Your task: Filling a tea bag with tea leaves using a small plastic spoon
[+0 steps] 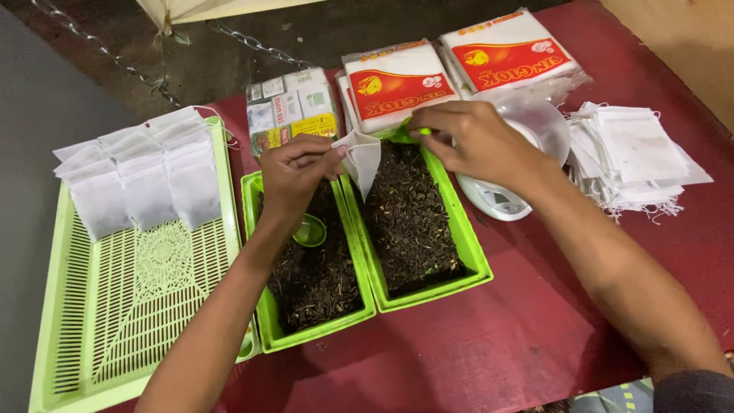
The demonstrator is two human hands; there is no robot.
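Note:
My left hand (297, 174) pinches a small white cloth bag (362, 157) open above two green trays of dark loose tea leaves, the left tray (269, 321) and the right tray (463, 229). My right hand (468, 139) grips a small green scoop (407, 134) at the far end of the right tray, right beside the bag's mouth. Another green scoop (310, 231) lies in the left tray, under my left wrist.
A slatted green tray (115, 306) at the left holds several filled white bags (145, 172). Empty white bags (634, 153) are piled at the right. A white scale (497, 200) with a clear bowl (539, 122) and red-and-white packets (397, 84) stand behind the trays.

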